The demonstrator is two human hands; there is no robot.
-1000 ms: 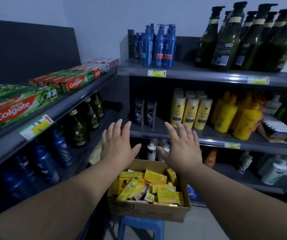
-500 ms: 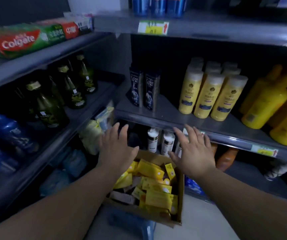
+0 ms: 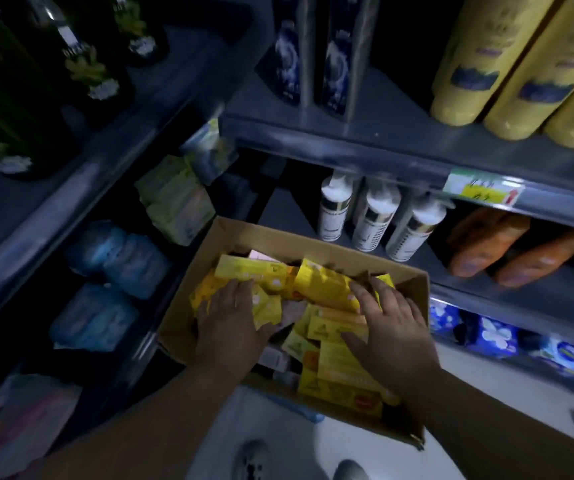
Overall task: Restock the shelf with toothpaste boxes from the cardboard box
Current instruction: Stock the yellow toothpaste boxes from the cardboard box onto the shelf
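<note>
I am viewing one cardboard box (image 3: 261, 233) sitting low in front of the shelves and holding a jumbled heap of yellow toothpaste boxes (image 3: 323, 282), too tangled to count. Two hands are resting on the heap: the left hand (image 3: 230, 320) is lying flat with straight fingers, and the right hand (image 3: 389, 323) is lying spread. Three white bottles (image 3: 372, 216) are standing just behind the box, with three yellow bottles (image 3: 479, 64) on the shelf above them.

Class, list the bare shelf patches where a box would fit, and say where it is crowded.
Bare shelf board lies between the dark blue bottles and the yellow bottles; another beside the green bottles. The cardboard box is crowded.
</note>
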